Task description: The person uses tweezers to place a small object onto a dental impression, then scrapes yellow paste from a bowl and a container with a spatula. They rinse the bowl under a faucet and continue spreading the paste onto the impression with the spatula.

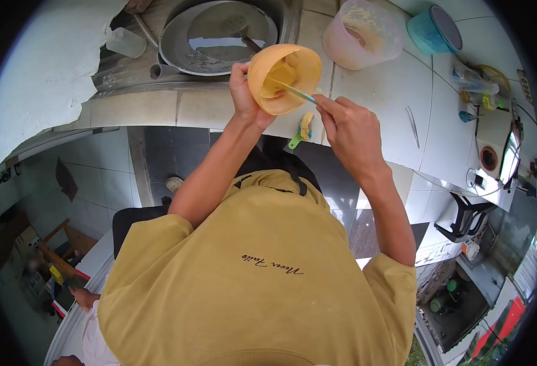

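An orange bowl (pixel 257 78) is tilted on its side with its opening toward the right, and yellow batter-like stuff (pixel 280 76) lies inside. My left hand (pixel 247 100) is closed around the bowl's left side and underside. In my right hand (pixel 350 125) is a thin light-coloured stick-like utensil (pixel 299 93), whose far end reaches into the yellow stuff. Just below the bowl, a small green-handled scoop (pixel 295 141) with yellow stuff on it sits at the counter's front edge.
A large pan (pixel 174 38) of oil with a ladle stands behind the bowl. On the tiled counter (pixel 378 97) are a pink translucent tub (pixel 362 36), a teal container (pixel 427 35) and metal tongs (pixel 413 125). Another person's hand (pixel 84 297) shows at lower left.
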{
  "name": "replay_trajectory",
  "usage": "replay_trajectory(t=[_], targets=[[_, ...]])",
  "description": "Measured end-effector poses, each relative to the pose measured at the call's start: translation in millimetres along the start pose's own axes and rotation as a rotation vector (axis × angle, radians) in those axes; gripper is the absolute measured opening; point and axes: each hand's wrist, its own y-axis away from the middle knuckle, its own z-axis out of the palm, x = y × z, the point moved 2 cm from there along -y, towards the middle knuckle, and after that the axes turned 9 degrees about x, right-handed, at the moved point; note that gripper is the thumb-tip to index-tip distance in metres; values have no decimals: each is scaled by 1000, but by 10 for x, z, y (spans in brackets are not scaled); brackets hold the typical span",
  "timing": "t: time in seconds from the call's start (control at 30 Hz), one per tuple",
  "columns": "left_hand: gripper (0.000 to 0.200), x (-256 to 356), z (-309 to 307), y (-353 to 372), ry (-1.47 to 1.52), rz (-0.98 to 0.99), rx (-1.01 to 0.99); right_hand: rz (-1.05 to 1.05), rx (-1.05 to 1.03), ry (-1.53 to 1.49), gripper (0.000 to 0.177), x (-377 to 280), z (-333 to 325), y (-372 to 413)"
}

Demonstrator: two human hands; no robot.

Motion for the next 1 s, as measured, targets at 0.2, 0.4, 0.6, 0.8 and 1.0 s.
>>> replay_trajectory(t=[0.2, 0.4, 0.6, 0.8, 1.0], targets=[[47, -174, 127, -22, -60, -7, -21, 67, 122, -9, 22, 69, -152, 157], [48, -276, 118, -21, -82, -94, 0, 137, 135, 3, 28, 27, -101, 391], [51, -199, 168, 92, -16, -209, 55, 115, 253, 14, 42, -88, -183, 429], [48, -19, 204, 20, -83, -187, 23, 191, 175, 126, 39, -211, -90, 394], [42, 90, 309, -16, -103, -219, 21, 280, 165, -141, 31, -386, -16, 334]])
